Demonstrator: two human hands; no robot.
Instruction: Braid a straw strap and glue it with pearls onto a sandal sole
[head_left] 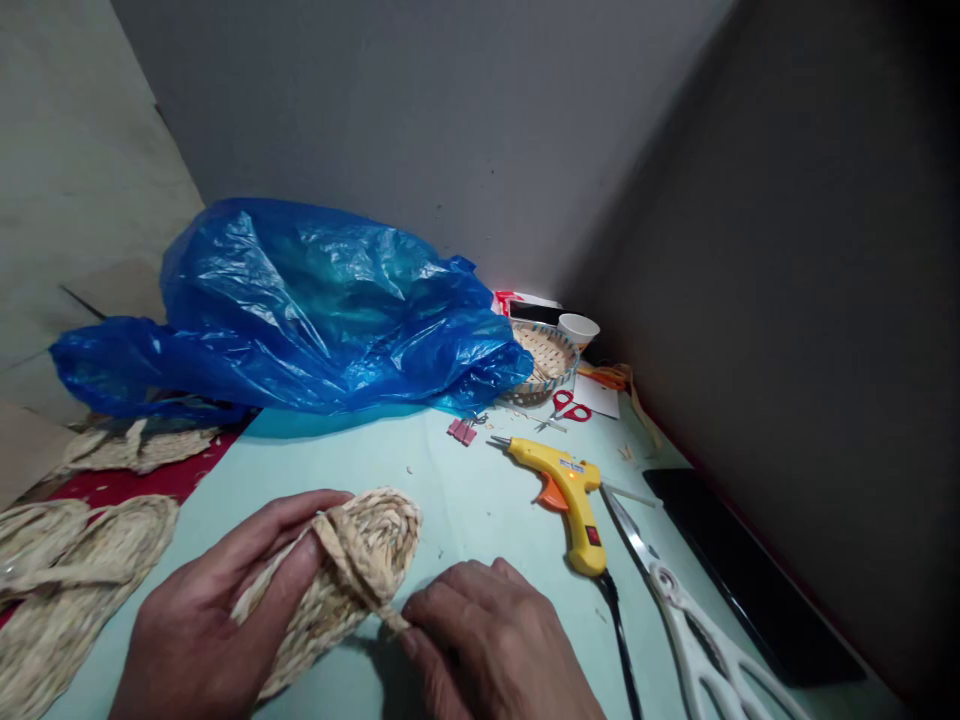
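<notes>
A woven straw slipper (386,530) is in my left hand (225,590), tilted above the table, with the thumb on top beside a flat straw strap (349,555). This strap crosses the slipper's upper face. My right hand (480,630) pinches the strap's end at the slipper's right edge; its fingertips are partly hidden. To the right of that hand lies a yellow hot glue gun (566,490) with an orange trigger. Large white-handled scissors (675,600) rest beyond it.
A big blue plastic bag (330,310) fills the back left. Behind the glue gun are a pink binder clip (463,431), red-handled scissors (571,406), a round basket (551,355) and a white cup (578,328). A black flat device (750,580) lies right. More woven slippers (112,560) lie left.
</notes>
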